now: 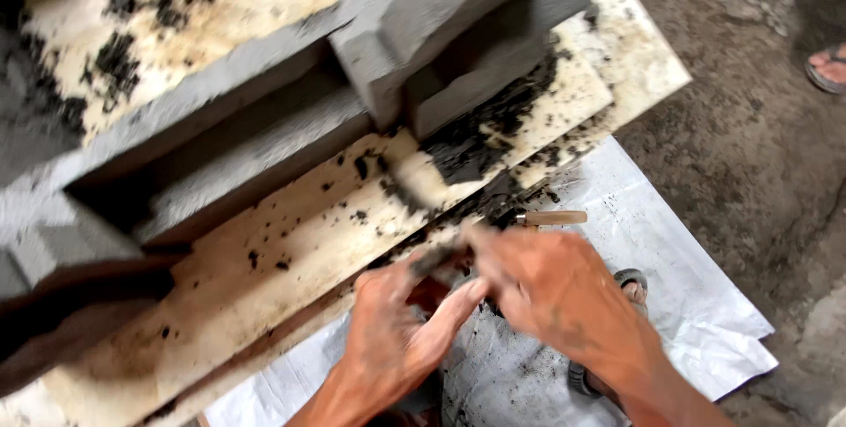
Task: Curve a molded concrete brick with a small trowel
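Just past my fingertips a small trowel with a pale wooden handle [551,217] lies at the edge of the board [264,295], its blade end lost in motion blur and dark wet mortar [480,141]. My left hand [401,326] is palm up, fingers loosely curled and smeared with the dark mix, gripping nothing that I can make out. My right hand [551,290] reaches across it with fingers stretched toward the left fingertips; whether it pinches a bit of mortar or only brushes them I cannot tell, as the spot is blurred. Beyond both hands, on the far side of the board, stands a grey moulded cement piece [414,30] with stepped ledges and a deep recess. It looks heavy, stiff and rough, and its sharp edges strike me as likely to chip, so I would lift it from underneath at the thick ends, not by the thin ledges. The mortar seems soft, gritty and sticky, clinging to skin. The trowel looks light, best taken by the dry wooden handle. Under my hands a white sheet [679,295] covers the ground [749,110], and a sandal [630,286] shows just below my right wrist.
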